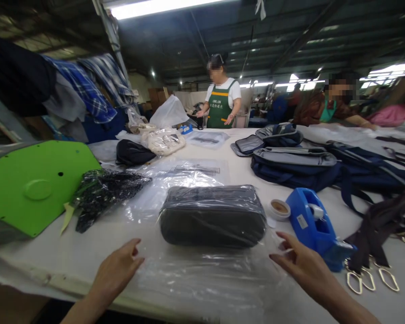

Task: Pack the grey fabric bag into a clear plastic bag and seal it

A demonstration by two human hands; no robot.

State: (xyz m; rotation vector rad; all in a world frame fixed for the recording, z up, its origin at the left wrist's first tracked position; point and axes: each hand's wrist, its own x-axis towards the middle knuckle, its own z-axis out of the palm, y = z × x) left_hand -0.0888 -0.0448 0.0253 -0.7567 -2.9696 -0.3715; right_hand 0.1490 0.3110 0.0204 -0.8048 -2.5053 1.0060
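A dark zippered pouch [212, 225] lies in a clear plastic bag [209, 274] on the white table, directly in front of me. The bag's loose film spreads toward the table's near edge. Left of the bag, my left hand [116, 265] hovers with thumb and forefinger apart and nothing visible between them. My right hand [300, 263] is at the bag's right side, its thumb and forefinger also parted. Whether its curled fingers touch the film I cannot tell. Beside that hand stands a blue tape dispenser [302, 211], with a roll of tape [280, 208] next to it.
A green machine panel [37, 184] and crumpled black plastic [104, 191] are at left. Flat clear bags [195, 168] lie behind the pouch. Navy bags [293, 168] and dark straps with metal clips [371, 238] occupy the right. A person in a green apron [221, 103] stands across the table.
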